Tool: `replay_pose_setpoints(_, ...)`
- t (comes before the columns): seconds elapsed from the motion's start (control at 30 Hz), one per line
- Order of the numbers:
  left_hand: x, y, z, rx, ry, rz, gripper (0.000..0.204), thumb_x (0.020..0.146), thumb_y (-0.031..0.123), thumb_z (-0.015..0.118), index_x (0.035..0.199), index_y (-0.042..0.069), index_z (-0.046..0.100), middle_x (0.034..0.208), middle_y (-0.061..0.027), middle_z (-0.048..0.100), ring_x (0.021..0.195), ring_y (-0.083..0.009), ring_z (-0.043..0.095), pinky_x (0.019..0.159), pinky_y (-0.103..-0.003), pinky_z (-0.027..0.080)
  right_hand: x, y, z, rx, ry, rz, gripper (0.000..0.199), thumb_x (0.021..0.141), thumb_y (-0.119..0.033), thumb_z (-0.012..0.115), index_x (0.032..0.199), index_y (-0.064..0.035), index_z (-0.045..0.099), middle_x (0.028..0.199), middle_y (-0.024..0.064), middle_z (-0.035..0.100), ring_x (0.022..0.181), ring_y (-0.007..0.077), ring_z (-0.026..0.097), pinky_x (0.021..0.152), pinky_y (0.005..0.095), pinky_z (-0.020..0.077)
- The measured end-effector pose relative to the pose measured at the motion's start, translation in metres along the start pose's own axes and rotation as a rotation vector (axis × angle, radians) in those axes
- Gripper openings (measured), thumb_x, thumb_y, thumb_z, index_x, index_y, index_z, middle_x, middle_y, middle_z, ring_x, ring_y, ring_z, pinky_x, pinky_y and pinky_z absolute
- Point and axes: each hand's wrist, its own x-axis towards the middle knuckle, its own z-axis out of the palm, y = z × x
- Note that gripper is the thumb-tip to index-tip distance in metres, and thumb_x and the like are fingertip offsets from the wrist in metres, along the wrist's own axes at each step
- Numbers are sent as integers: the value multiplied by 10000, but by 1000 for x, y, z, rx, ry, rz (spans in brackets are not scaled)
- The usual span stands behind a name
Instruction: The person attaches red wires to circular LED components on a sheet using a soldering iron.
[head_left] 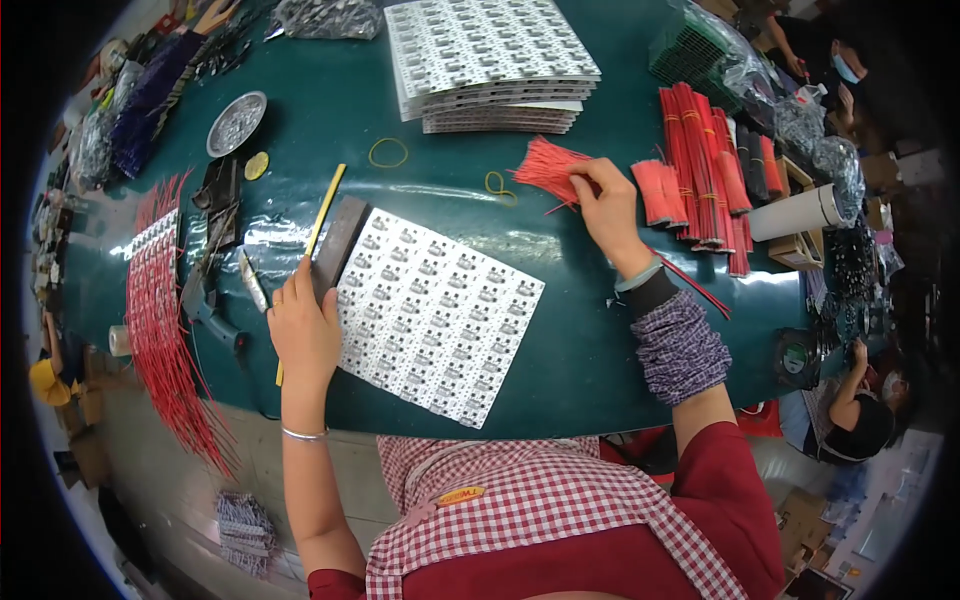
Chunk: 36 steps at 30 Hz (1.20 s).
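One loose pile of short red wires (548, 168) lies on the green bench (590, 350) beyond a white circuit sheet (440, 320), and the step in hand looks like picking strands from it while the sheet is steadied. The left hand (303, 330) lies palm down with its grip loosely spread, fingers resting over the yellow stick (326, 212) and the near end of a dark bar (337, 245), thumb by the sheet's left edge; it appears to press rather than grasp. The right hand (608, 215) has its grip drawn into a pinch, thumb and fingertips closed on strands at the pile's right edge; how many, I cannot tell. The next move probably calls for teasing those strands free without scattering the rest, the left hand keeping the sheet from sliding. The left forearm rises nearly straight from the lower edge, while the right arm, in a patterned sleeve cover (685, 345), reaches forward and inward from the lower right, wrist bent slightly and fingers curled down.
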Motion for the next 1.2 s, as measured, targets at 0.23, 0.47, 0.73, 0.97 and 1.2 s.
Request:
replay_pose_setpoints(0.23,2,-13,16,39,-148,30,565,898,97,670,1425,8,487,1060,-186,643,947,-369,582,804,-451,482,0,-7,-6,-93,-21,-111,135,859,39,657,977,-17,691,915,126,652,837,301,650,715,360,518)
replay_pose_setpoints(0.47,-3,-7,1,-133,15,57,521,913,37,645,1412,-26,512,1073,-204,632,933,-364,571,830,-447,474,-5,-12,-9,-155,6,-171,144,831,39,670,953,-36,692,910,107,657,861,305,642,734,390,519)
replay_pose_setpoints(0.73,-39,43,10,-172,-11,80,449,936,58,642,1371,-15,555,1096,-194,634,979,-362,569,870,-445,468,-17,-18,-6,-149,36,-283,158,796,6,710,938,-62,713,892,56,664,846,270,643,717,381,524)
replay_pose_setpoints(0.97,-33,41,8,-69,-31,65,457,932,91,654,1369,-4,561,1110,-168,644,982,-342,575,861,-436,469,-26,-22,-10,-125,26,-279,144,797,-8,726,928,-68,723,888,55,667,825,260,646,673,370,519)
replay_pose_setpoints(1.2,-27,41,-1,-95,-120,2,464,934,116,664,1374,7,562,1163,-174,646,1031,-347,588,894,-433,475,-37,-27,-14,-195,-155,-278,110,812,-12,711,913,-56,717,864,57,648,827,256,638,679,380,531)
